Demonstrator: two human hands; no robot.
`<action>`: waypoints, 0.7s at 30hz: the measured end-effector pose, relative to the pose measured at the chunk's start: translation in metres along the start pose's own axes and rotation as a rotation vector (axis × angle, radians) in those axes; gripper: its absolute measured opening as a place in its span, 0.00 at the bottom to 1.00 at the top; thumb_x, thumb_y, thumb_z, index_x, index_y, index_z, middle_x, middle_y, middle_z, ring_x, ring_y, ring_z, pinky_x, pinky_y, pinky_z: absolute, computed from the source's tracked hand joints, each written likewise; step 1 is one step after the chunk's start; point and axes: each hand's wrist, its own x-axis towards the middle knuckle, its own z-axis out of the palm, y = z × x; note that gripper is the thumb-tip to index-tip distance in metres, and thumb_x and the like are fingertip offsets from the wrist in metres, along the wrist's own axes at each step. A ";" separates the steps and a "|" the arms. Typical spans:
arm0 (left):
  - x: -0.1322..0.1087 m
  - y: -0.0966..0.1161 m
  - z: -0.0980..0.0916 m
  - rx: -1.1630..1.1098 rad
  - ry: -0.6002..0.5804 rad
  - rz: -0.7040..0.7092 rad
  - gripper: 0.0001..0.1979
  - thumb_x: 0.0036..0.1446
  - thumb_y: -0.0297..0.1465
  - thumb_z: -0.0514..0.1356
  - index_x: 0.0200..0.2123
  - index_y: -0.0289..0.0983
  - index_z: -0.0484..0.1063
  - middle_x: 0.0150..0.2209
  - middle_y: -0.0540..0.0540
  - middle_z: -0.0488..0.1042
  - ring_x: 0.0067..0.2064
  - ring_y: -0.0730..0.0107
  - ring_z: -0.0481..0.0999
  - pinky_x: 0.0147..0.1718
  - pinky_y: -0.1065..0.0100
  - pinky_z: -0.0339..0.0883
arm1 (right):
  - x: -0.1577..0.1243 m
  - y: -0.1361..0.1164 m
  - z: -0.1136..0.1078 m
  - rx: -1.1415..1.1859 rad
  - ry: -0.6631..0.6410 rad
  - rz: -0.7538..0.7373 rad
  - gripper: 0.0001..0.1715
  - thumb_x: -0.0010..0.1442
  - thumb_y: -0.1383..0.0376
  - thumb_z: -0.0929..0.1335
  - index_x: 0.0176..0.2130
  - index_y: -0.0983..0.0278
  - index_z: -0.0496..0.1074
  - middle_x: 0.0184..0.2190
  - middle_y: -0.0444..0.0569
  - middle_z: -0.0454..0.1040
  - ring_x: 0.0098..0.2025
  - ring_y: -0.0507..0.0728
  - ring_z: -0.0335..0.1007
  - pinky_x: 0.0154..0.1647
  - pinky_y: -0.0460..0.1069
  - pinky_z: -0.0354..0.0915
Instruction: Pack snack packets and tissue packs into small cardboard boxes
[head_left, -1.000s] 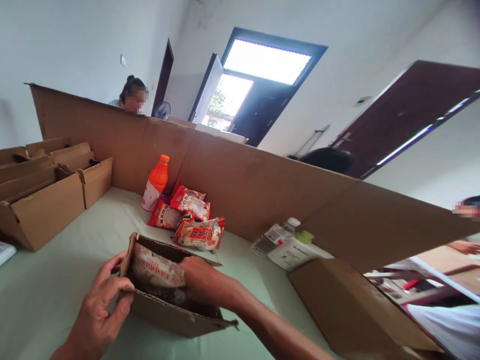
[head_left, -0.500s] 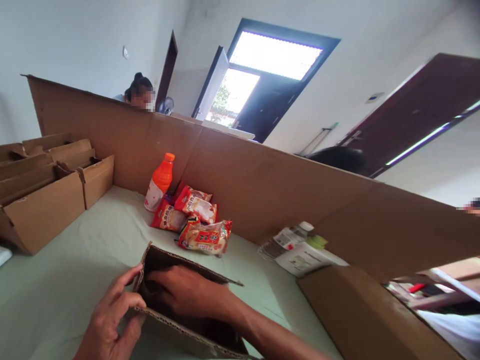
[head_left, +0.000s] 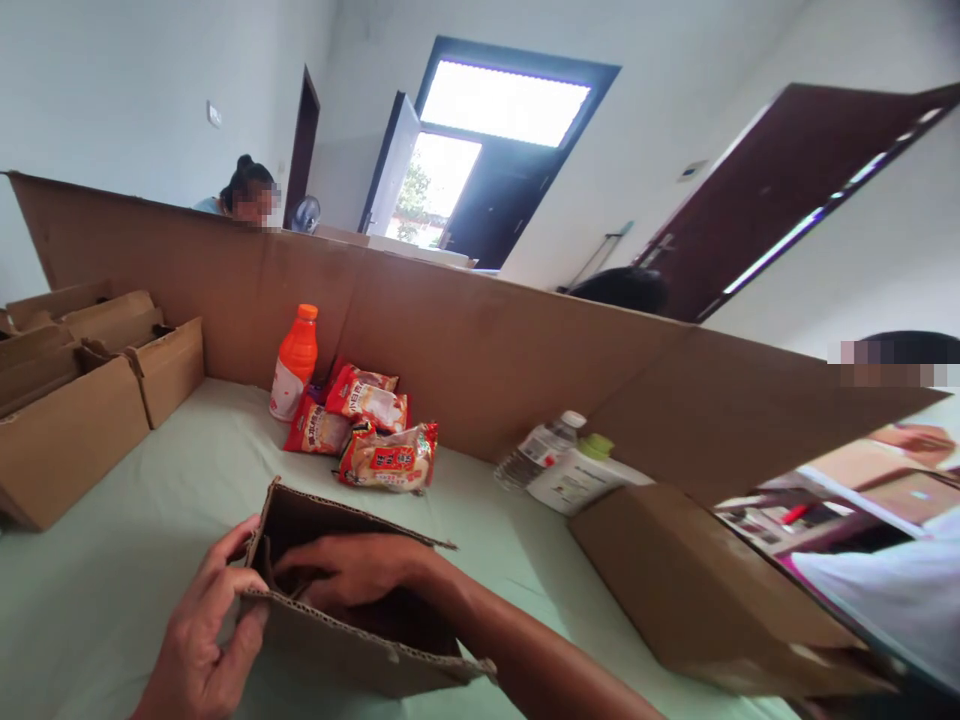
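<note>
An open-topped cardboard box (head_left: 360,645) stands on the pale green cloth in front of me. My left hand (head_left: 214,625) grips the box's left end, its thumb and fingers at the wall's edge. Inside the box is my right hand (head_left: 341,572), its forearm crossing the right end; the fingertips are in shadow, so what they touch is hidden. Beyond the box lie a clear-and-red snack packet (head_left: 390,460) and several red-and-white packets (head_left: 367,403). An orange bottle (head_left: 295,362) stands upright behind them on the left.
Several open cardboard boxes (head_left: 82,430) are at the left. On the right are a clear bottle (head_left: 544,450), a white container with a green cap (head_left: 574,482) and a brown box (head_left: 675,580). A cardboard partition (head_left: 465,350) runs behind. Other people are beyond it.
The view has shifted, so most things sit further left in it. More of the person on the right now shows, including a hand. My right hand remains inside the box, and my left still holds its end.
</note>
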 end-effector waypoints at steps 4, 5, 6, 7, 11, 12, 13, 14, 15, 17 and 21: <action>0.001 -0.006 0.001 0.027 0.000 0.030 0.06 0.65 0.27 0.54 0.41 0.41 0.70 0.63 0.40 0.68 0.67 0.61 0.66 0.58 0.65 0.68 | -0.054 -0.012 -0.002 0.096 0.422 0.019 0.30 0.66 0.64 0.66 0.65 0.61 0.64 0.61 0.54 0.72 0.59 0.59 0.70 0.62 0.55 0.62; 0.002 -0.007 0.001 0.025 0.001 0.033 0.05 0.65 0.27 0.54 0.41 0.41 0.69 0.63 0.40 0.68 0.66 0.62 0.66 0.58 0.65 0.68 | -0.064 -0.012 -0.003 0.109 0.531 0.023 0.29 0.66 0.65 0.65 0.66 0.60 0.63 0.63 0.54 0.70 0.60 0.58 0.69 0.63 0.56 0.62; 0.003 -0.006 0.000 0.019 0.003 0.042 0.05 0.65 0.27 0.55 0.41 0.41 0.69 0.62 0.40 0.69 0.66 0.62 0.67 0.58 0.66 0.68 | -0.072 -0.010 -0.003 0.119 0.622 0.018 0.29 0.67 0.65 0.63 0.66 0.60 0.62 0.64 0.54 0.67 0.60 0.57 0.69 0.63 0.56 0.62; 0.004 -0.006 0.000 0.004 -0.002 0.057 0.06 0.65 0.26 0.55 0.41 0.41 0.69 0.62 0.40 0.70 0.65 0.62 0.68 0.58 0.66 0.68 | -0.076 -0.006 -0.003 0.126 0.687 0.005 0.29 0.67 0.65 0.63 0.66 0.60 0.61 0.65 0.55 0.65 0.60 0.57 0.68 0.62 0.56 0.63; 0.015 -0.006 -0.006 -0.063 -0.122 0.087 0.09 0.66 0.27 0.54 0.47 0.43 0.70 0.58 0.44 0.75 0.61 0.65 0.73 0.58 0.67 0.69 | -0.071 0.013 -0.004 0.179 0.838 -0.048 0.24 0.69 0.60 0.61 0.62 0.62 0.66 0.60 0.56 0.71 0.59 0.58 0.70 0.60 0.57 0.66; 0.018 -0.006 -0.008 -0.057 -0.158 0.085 0.11 0.66 0.28 0.54 0.50 0.44 0.70 0.56 0.46 0.76 0.59 0.66 0.75 0.57 0.68 0.70 | -0.069 0.018 -0.003 0.174 0.894 -0.050 0.22 0.69 0.58 0.61 0.58 0.62 0.69 0.59 0.56 0.72 0.60 0.59 0.69 0.61 0.57 0.65; 0.022 -0.007 -0.009 -0.041 -0.186 0.076 0.13 0.66 0.30 0.54 0.52 0.44 0.70 0.55 0.46 0.77 0.58 0.66 0.76 0.56 0.68 0.71 | -0.068 0.021 -0.003 0.148 0.973 -0.038 0.21 0.69 0.58 0.62 0.56 0.62 0.71 0.59 0.56 0.72 0.61 0.60 0.67 0.63 0.58 0.63; 0.025 -0.008 -0.010 -0.021 -0.206 0.062 0.14 0.67 0.31 0.54 0.53 0.45 0.70 0.53 0.47 0.78 0.55 0.66 0.78 0.53 0.69 0.72 | -0.070 0.024 -0.002 0.110 1.064 -0.015 0.20 0.68 0.57 0.63 0.54 0.62 0.73 0.60 0.56 0.72 0.64 0.61 0.65 0.65 0.59 0.60; 0.028 -0.008 -0.010 -0.004 -0.212 0.047 0.14 0.67 0.33 0.54 0.54 0.44 0.70 0.51 0.47 0.79 0.52 0.66 0.79 0.50 0.69 0.74 | -0.074 0.026 0.001 0.073 1.148 0.021 0.20 0.67 0.56 0.64 0.54 0.61 0.73 0.61 0.56 0.71 0.65 0.62 0.62 0.66 0.60 0.57; 0.033 -0.008 -0.007 0.025 -0.194 0.011 0.13 0.66 0.35 0.54 0.53 0.43 0.69 0.47 0.46 0.80 0.47 0.65 0.81 0.45 0.69 0.76 | -0.087 0.029 0.008 0.064 1.209 0.117 0.22 0.66 0.54 0.65 0.55 0.60 0.73 0.60 0.56 0.72 0.64 0.63 0.64 0.65 0.62 0.58; 0.037 -0.005 0.006 0.104 -0.099 0.005 0.18 0.64 0.31 0.54 0.57 0.41 0.64 0.45 0.45 0.77 0.45 0.64 0.79 0.45 0.65 0.76 | -0.111 0.025 0.037 0.157 0.905 0.148 0.24 0.70 0.51 0.59 0.50 0.59 0.76 0.48 0.53 0.80 0.51 0.62 0.74 0.55 0.59 0.67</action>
